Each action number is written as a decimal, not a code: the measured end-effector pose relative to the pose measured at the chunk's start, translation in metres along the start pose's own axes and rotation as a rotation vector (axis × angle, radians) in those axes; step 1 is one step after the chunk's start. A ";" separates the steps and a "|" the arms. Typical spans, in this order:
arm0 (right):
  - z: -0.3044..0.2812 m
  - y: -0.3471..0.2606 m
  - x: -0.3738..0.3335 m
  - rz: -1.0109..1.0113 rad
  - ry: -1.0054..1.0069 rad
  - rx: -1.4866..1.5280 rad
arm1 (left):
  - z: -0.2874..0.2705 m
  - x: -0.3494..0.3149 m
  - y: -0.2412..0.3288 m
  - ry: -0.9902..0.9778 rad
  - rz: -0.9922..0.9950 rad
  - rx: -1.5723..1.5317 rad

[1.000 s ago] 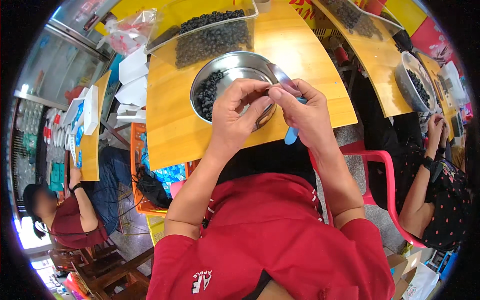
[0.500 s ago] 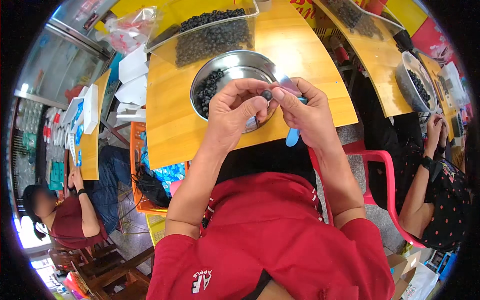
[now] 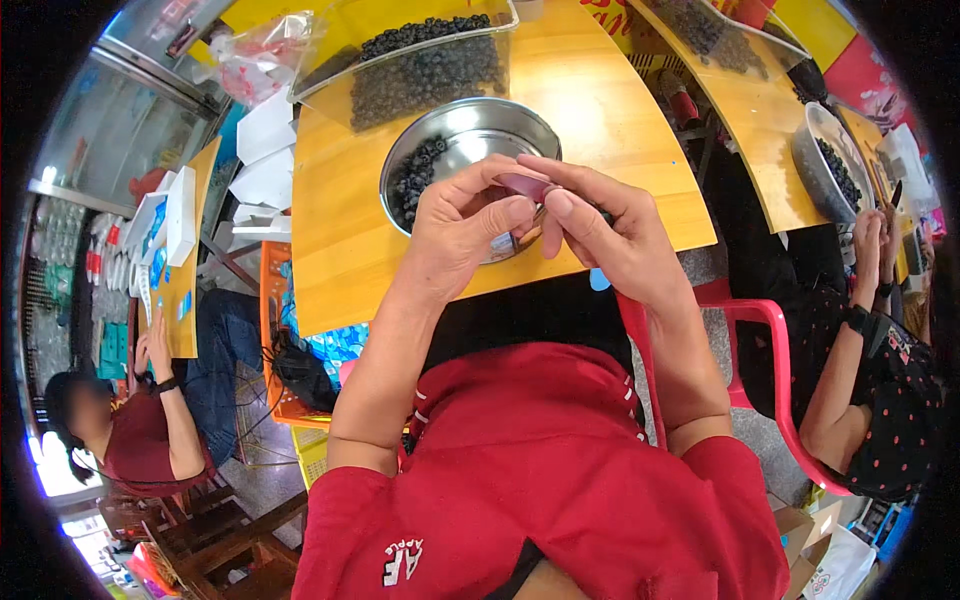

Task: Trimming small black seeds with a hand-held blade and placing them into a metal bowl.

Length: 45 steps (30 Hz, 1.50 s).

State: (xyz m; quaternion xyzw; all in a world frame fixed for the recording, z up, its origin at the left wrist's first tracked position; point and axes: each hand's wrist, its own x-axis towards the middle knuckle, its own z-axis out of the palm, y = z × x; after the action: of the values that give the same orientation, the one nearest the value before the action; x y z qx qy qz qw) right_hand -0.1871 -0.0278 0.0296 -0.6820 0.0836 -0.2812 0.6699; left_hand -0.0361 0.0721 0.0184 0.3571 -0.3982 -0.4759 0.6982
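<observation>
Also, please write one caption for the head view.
Right hand holding a knife, left hand close by, at a bowl of dark balls.

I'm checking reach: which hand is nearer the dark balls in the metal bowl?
Left: your left hand is just right of the dark balls and toward you; your right hand is farther right.

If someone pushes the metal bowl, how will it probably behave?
The metal bowl would probably slide rather than tip, since it looks wide. Its shiny metal wall suggests stiffness. The loose dark balls inside look round, so they may roll.
</observation>
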 end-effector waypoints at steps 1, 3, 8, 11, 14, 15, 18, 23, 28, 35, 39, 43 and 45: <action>-0.001 0.000 0.000 0.012 -0.010 -0.005 | -0.001 0.000 0.000 -0.009 0.019 0.025; -0.003 0.001 -0.001 0.046 -0.011 0.017 | -0.002 -0.003 0.000 -0.006 0.025 0.030; -0.006 0.003 0.000 0.067 -0.019 0.039 | -0.008 -0.001 0.001 -0.044 0.022 0.065; -0.006 -0.002 0.000 0.083 -0.013 0.080 | -0.010 0.001 -0.001 -0.048 -0.010 0.000; -0.007 -0.004 0.001 0.059 -0.050 0.136 | -0.010 0.003 -0.003 -0.049 -0.035 -0.093; -0.007 -0.002 0.001 0.049 -0.059 0.128 | -0.011 0.003 -0.004 -0.064 -0.026 -0.096; -0.010 0.006 0.002 0.034 -0.047 0.083 | -0.011 0.002 -0.005 -0.081 -0.036 -0.118; -0.006 0.004 0.004 0.077 0.063 0.099 | -0.018 0.019 0.017 -0.110 -0.127 -0.054; -0.015 0.010 0.007 0.153 0.205 0.298 | -0.063 0.088 0.082 0.202 0.118 0.691; -0.018 0.015 0.012 0.107 0.311 0.282 | -0.116 0.124 0.118 0.345 0.388 1.541; -0.021 0.014 0.010 0.089 0.269 0.291 | -0.089 0.085 0.079 -0.606 -0.096 1.434; -0.019 0.011 0.008 0.137 0.211 0.325 | -0.079 0.051 0.041 -0.767 -0.434 1.715; -0.019 0.012 0.008 0.154 0.193 0.308 | -0.087 0.045 0.029 -0.773 -0.342 1.803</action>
State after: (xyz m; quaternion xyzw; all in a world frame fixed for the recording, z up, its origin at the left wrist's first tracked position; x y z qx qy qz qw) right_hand -0.1865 -0.0497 0.0192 -0.5328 0.1556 -0.3028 0.7747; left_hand 0.0632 0.0484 0.0158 0.6270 -0.7541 -0.1734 -0.0900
